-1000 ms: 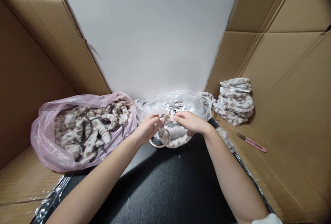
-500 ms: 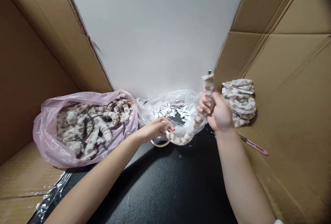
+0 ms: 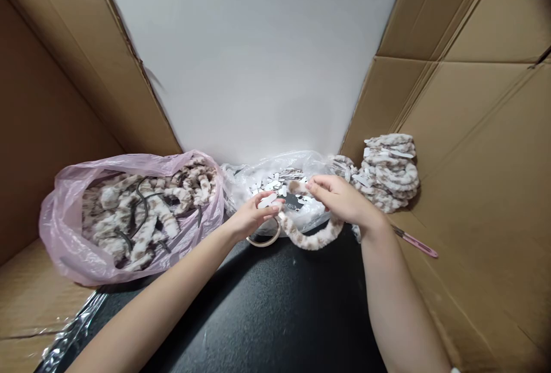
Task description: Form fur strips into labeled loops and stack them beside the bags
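A furry white tube with brown spots hangs in a U-shaped curve between my two hands. My left hand pinches one end of it, and a white tag sticks out by those fingertips. My right hand is closed around the other end, which points left toward my left hand. The two ends are apart, with a small gap between them. Behind the tube lies a clear plastic bag with many loose white tags in it. A pale ring, perhaps a tape roll, rests just below my left hand.
At left, a pink plastic bag holds a heap of spotted furry tubes with dark cords. A stack of furry loops with tags stands at right. Nearby lies a pink-handled cutter. Cardboard walls flank the black table surface.
My right hand has come down and left with its end of the furry tube, bending it from upright into a nearly closed curve. My left hand has barely moved and keeps its pinch.
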